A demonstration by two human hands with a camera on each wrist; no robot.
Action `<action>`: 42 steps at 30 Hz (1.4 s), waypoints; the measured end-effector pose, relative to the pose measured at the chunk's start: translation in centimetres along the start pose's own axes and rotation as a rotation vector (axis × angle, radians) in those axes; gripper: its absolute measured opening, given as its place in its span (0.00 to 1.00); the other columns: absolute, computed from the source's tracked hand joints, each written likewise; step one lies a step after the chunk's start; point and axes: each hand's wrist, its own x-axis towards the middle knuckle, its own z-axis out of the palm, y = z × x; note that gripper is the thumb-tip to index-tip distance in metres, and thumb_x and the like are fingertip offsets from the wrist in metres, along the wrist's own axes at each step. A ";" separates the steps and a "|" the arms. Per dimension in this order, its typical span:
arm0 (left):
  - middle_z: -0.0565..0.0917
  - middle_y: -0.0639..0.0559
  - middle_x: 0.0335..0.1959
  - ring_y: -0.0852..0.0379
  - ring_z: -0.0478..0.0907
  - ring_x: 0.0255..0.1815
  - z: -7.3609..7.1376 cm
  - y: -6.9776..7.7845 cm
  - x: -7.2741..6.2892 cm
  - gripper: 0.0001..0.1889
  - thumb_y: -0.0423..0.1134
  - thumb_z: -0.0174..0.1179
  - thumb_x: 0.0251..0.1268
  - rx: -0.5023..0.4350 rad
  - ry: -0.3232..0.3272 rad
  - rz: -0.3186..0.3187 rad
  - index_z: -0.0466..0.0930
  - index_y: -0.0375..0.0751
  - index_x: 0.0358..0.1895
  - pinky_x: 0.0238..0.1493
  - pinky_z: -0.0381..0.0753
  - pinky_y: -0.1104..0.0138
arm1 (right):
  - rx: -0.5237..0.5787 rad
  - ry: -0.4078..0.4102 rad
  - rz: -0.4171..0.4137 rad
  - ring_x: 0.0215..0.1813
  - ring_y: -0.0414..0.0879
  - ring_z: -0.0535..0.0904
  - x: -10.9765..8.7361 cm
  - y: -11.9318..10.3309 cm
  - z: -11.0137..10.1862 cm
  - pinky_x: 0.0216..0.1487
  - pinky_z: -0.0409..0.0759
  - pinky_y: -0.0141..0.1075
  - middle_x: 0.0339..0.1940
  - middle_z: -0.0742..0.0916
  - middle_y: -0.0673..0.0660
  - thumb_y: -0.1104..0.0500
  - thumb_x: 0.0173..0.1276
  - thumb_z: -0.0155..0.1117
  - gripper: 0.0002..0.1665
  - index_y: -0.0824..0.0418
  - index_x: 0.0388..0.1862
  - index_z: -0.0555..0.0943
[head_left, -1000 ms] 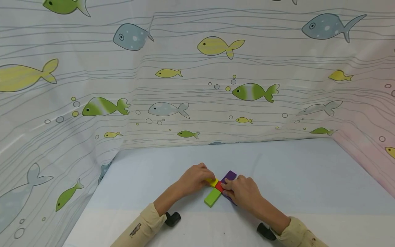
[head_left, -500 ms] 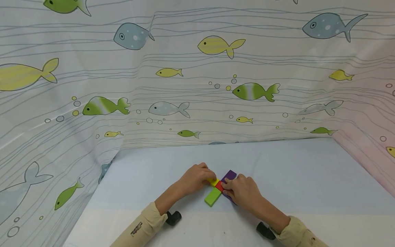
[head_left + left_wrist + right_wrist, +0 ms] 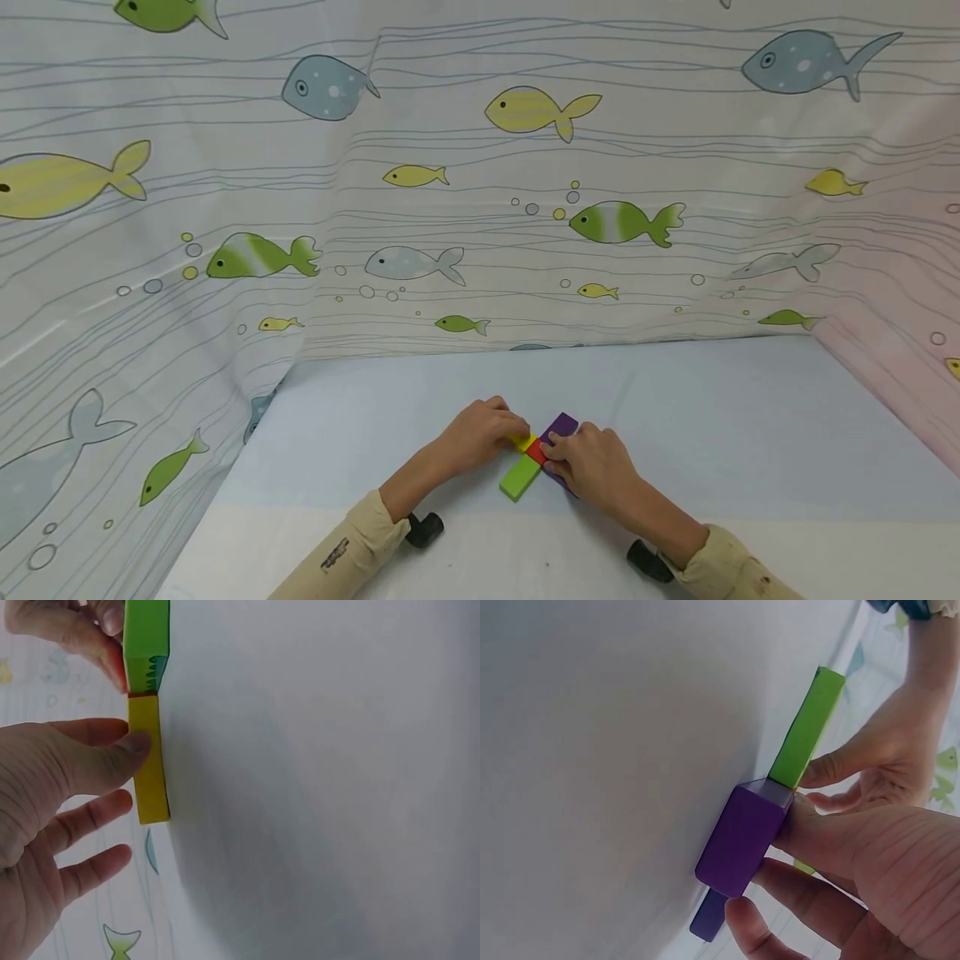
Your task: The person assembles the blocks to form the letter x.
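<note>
Several coloured blocks lie on the table in a cross around a small red block (image 3: 536, 452). A yellow block (image 3: 150, 772) forms the far-left arm, and my left hand (image 3: 476, 436) pinches it, thumb on its side. The green block (image 3: 520, 477) points toward me at the near left, with neither hand gripping it. One purple block (image 3: 562, 425) extends to the far right. My right hand (image 3: 600, 468) holds the other purple block (image 3: 742, 840) at the near right, partly hiding it in the head view. Its fingertips reach the red block and the far purple block.
The pale table (image 3: 697, 417) is bounded by a fish-print curtain (image 3: 480, 208) at the back and sides. Black wrist-worn devices (image 3: 425, 530) sit under both forearms, and the beige sleeves (image 3: 341, 550) are rolled back.
The head view has shifted slightly, so the whole scene appears a little further right. Hands and blocks keep the same places relative to one another.
</note>
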 end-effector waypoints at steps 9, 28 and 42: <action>0.87 0.57 0.45 0.56 0.79 0.46 -0.3 0.2 -0.1 0.10 0.37 0.68 0.63 0.013 -0.035 -0.013 0.88 0.46 0.47 0.45 0.77 0.67 | -0.001 -0.033 0.017 0.30 0.48 0.78 0.1 0.0 -0.1 0.27 0.77 0.37 0.48 0.88 0.56 0.51 0.59 0.75 0.19 0.54 0.49 0.88; 0.85 0.59 0.51 0.56 0.76 0.51 -0.2 1.2 -0.1 0.16 0.52 0.67 0.61 0.033 -0.089 -0.073 0.89 0.48 0.48 0.49 0.75 0.62 | -0.015 -0.021 0.023 0.31 0.50 0.80 -0.2 0.1 0.1 0.28 0.79 0.40 0.47 0.88 0.56 0.51 0.58 0.76 0.19 0.54 0.48 0.89; 0.85 0.59 0.53 0.57 0.75 0.53 -0.2 1.2 -0.1 0.17 0.51 0.65 0.64 0.017 -0.100 -0.077 0.87 0.49 0.52 0.49 0.75 0.63 | 0.035 -0.052 0.058 0.36 0.52 0.81 0.0 0.4 -0.1 0.31 0.79 0.43 0.47 0.89 0.53 0.51 0.58 0.76 0.19 0.54 0.48 0.89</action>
